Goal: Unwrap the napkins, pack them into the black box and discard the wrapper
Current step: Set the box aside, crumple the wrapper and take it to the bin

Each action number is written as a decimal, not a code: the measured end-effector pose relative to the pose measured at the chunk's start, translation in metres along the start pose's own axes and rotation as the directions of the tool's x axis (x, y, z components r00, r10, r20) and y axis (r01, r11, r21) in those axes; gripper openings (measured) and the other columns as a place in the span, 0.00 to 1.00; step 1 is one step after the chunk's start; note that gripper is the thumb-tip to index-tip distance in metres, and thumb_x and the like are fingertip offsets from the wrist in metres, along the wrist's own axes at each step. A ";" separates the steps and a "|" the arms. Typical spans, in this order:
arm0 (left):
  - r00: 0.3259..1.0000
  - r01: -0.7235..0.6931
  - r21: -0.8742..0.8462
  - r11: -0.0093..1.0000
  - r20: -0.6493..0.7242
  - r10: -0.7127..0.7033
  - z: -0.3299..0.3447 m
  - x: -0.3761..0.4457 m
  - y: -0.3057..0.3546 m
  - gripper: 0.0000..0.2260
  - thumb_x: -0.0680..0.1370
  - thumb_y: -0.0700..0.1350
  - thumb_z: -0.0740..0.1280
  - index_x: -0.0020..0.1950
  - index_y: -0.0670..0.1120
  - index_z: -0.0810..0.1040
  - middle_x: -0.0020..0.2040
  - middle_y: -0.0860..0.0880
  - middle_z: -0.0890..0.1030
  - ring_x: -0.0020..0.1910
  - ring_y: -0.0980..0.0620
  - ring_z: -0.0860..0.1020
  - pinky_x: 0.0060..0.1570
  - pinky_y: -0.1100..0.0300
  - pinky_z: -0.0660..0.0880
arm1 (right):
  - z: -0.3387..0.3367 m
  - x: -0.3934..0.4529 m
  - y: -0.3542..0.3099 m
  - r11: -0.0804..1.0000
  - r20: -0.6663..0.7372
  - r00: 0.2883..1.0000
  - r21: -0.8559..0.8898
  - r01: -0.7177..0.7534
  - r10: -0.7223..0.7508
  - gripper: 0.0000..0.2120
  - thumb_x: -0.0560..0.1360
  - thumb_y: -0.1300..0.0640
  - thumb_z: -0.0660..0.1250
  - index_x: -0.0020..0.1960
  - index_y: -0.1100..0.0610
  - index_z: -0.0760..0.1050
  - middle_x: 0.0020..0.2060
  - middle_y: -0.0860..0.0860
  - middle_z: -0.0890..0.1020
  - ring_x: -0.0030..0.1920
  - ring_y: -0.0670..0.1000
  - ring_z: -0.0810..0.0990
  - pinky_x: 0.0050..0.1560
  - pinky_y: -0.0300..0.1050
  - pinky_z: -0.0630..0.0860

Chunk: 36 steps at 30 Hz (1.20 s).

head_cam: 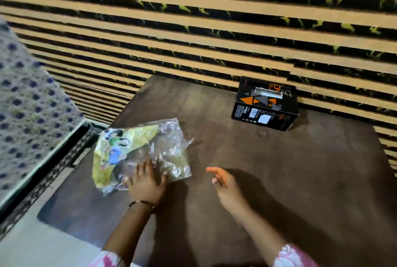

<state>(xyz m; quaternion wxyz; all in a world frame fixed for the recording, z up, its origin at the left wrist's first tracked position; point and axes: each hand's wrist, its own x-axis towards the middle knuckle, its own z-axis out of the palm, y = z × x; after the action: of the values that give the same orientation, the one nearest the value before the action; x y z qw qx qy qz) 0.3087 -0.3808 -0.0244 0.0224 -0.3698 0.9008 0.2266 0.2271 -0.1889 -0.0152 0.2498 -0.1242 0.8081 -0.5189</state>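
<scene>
A crumpled plastic wrapper [137, 150], clear with a yellow printed picture, lies flat on the left part of the dark table [268, 180]. My left hand [148, 183] rests palm down on its near edge, fingers spread. My right hand [223, 183] hovers over the table's middle, fingers loosely apart and holding nothing. The black box [265, 105] with orange triangles stands at the table's back, against the wall; white napkin paper [268, 92] shows through the slot in its top.
A wall of tan and black horizontal slats [214, 19] rises just behind the table. On the left is a bed with a dotted cover [28, 105] and a dark patterned frame, with pale floor [32, 245] below it.
</scene>
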 end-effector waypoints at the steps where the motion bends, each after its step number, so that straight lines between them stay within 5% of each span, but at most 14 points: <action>1: 0.995 -0.034 0.095 0.995 0.093 0.025 0.007 -0.004 0.003 0.31 0.77 0.60 0.54 0.76 0.47 0.53 0.78 0.46 0.53 0.77 0.45 0.50 0.74 0.40 0.49 | 0.001 0.000 0.000 1.000 0.001 1.000 0.005 -0.016 0.016 0.16 0.77 0.68 0.56 0.57 0.52 0.73 0.50 0.52 0.77 0.49 0.55 0.78 0.44 0.33 0.74; 3: 0.980 -0.151 0.177 0.972 0.159 0.123 0.022 -0.016 0.021 0.31 0.77 0.61 0.53 0.76 0.50 0.51 0.78 0.49 0.49 0.77 0.47 0.48 0.74 0.41 0.47 | -0.003 -0.002 0.000 0.999 -0.020 0.999 0.018 -0.049 0.050 0.15 0.77 0.68 0.56 0.59 0.56 0.73 0.51 0.55 0.79 0.56 0.64 0.77 0.52 0.49 0.75; 7: 0.921 -0.351 0.167 0.922 0.237 0.308 0.046 -0.049 0.062 0.29 0.77 0.57 0.54 0.75 0.50 0.52 0.78 0.48 0.51 0.77 0.47 0.51 0.74 0.44 0.45 | -0.025 -0.015 0.014 0.990 -0.117 0.984 0.042 -0.132 0.136 0.15 0.75 0.70 0.59 0.60 0.59 0.72 0.51 0.54 0.77 0.59 0.57 0.76 0.50 0.38 0.69; 10: 0.891 -0.370 -0.359 0.857 0.125 0.436 0.039 -0.060 0.080 0.23 0.75 0.53 0.58 0.69 0.49 0.66 0.68 0.47 0.70 0.67 0.48 0.69 0.69 0.53 0.64 | -0.049 -0.033 0.025 0.986 -0.221 0.961 0.037 -0.162 0.166 0.15 0.75 0.66 0.63 0.61 0.60 0.73 0.47 0.51 0.78 0.52 0.52 0.77 0.51 0.40 0.69; 12: 0.910 -0.393 -0.476 0.786 -0.079 0.407 0.027 -0.055 0.080 0.20 0.73 0.52 0.59 0.63 0.47 0.73 0.60 0.48 0.75 0.60 0.47 0.73 0.62 0.52 0.70 | -0.063 -0.042 0.034 0.986 -0.291 0.942 0.048 -0.161 0.168 0.14 0.75 0.63 0.65 0.60 0.60 0.74 0.47 0.51 0.79 0.51 0.51 0.78 0.52 0.41 0.69; 14: 0.923 -0.366 -0.362 0.857 -0.256 0.286 0.025 -0.037 0.068 0.25 0.70 0.56 0.58 0.63 0.44 0.73 0.62 0.43 0.73 0.62 0.43 0.72 0.63 0.48 0.70 | -0.073 -0.046 0.040 0.981 -0.348 0.917 0.091 -0.174 0.195 0.16 0.75 0.61 0.64 0.62 0.60 0.73 0.52 0.53 0.79 0.55 0.52 0.77 0.56 0.41 0.69; 16: 0.972 -0.147 -0.265 0.953 -0.217 0.090 0.023 -0.021 0.058 0.33 0.68 0.59 0.58 0.68 0.42 0.68 0.69 0.38 0.67 0.67 0.36 0.66 0.66 0.43 0.65 | -0.076 -0.049 0.044 0.973 -0.370 0.901 0.128 -0.192 0.226 0.18 0.76 0.62 0.64 0.65 0.60 0.70 0.60 0.56 0.77 0.62 0.53 0.75 0.59 0.41 0.67; 19: 0.997 0.076 -0.206 0.976 0.026 -0.072 0.030 -0.019 0.053 0.32 0.73 0.52 0.65 0.73 0.44 0.60 0.73 0.38 0.59 0.71 0.35 0.60 0.69 0.44 0.59 | -0.071 -0.049 0.045 0.980 -0.340 0.919 0.066 -0.189 0.201 0.20 0.76 0.64 0.63 0.67 0.55 0.70 0.64 0.54 0.75 0.65 0.53 0.73 0.60 0.41 0.67; 22: 0.990 -0.085 -0.193 0.978 0.092 0.104 0.046 -0.030 0.062 0.32 0.73 0.51 0.66 0.73 0.43 0.60 0.72 0.38 0.63 0.70 0.37 0.63 0.68 0.48 0.59 | -0.061 -0.049 0.040 0.979 -0.312 0.929 0.005 -0.206 0.197 0.20 0.76 0.63 0.62 0.67 0.54 0.70 0.62 0.53 0.77 0.61 0.52 0.75 0.57 0.40 0.69; 26: 0.931 -0.283 -0.241 0.928 0.162 0.326 0.053 -0.051 0.092 0.39 0.65 0.65 0.51 0.71 0.46 0.64 0.67 0.43 0.71 0.68 0.44 0.67 0.67 0.56 0.59 | -0.047 -0.047 0.034 0.977 -0.266 0.944 -0.035 -0.211 0.194 0.21 0.77 0.66 0.58 0.68 0.53 0.69 0.63 0.52 0.77 0.62 0.51 0.74 0.57 0.36 0.67; 30: 0.882 -0.251 -0.549 0.797 0.210 0.422 0.056 -0.068 0.120 0.25 0.75 0.55 0.63 0.71 0.48 0.66 0.68 0.47 0.70 0.68 0.51 0.69 0.62 0.65 0.62 | -0.038 -0.049 0.022 0.982 -0.170 0.967 0.031 -0.187 0.189 0.23 0.77 0.69 0.55 0.68 0.54 0.69 0.64 0.49 0.75 0.65 0.47 0.70 0.62 0.34 0.63; 33: 0.911 -0.190 -0.677 0.711 0.148 0.384 0.062 -0.064 0.119 0.16 0.74 0.43 0.69 0.61 0.50 0.74 0.58 0.50 0.78 0.60 0.53 0.75 0.54 0.71 0.68 | -0.039 -0.055 0.018 0.932 -0.007 0.972 0.283 -0.225 0.237 0.24 0.76 0.73 0.53 0.66 0.53 0.69 0.61 0.50 0.75 0.59 0.46 0.74 0.56 0.36 0.71; 36: 0.941 -0.165 -0.724 0.670 0.089 0.327 0.063 -0.056 0.105 0.09 0.72 0.44 0.69 0.45 0.58 0.74 0.44 0.57 0.81 0.47 0.50 0.80 0.45 0.72 0.74 | -0.047 -0.062 0.018 0.914 0.129 0.968 0.323 -0.246 0.215 0.20 0.76 0.71 0.54 0.57 0.50 0.73 0.58 0.51 0.77 0.48 0.46 0.80 0.46 0.37 0.74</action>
<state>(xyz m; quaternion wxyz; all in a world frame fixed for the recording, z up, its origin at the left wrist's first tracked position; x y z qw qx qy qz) 0.2702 -0.2513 -0.0277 -0.0562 -0.1981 0.7786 0.5928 0.2559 -0.1160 0.0017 0.3633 -0.0069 0.7043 -0.6099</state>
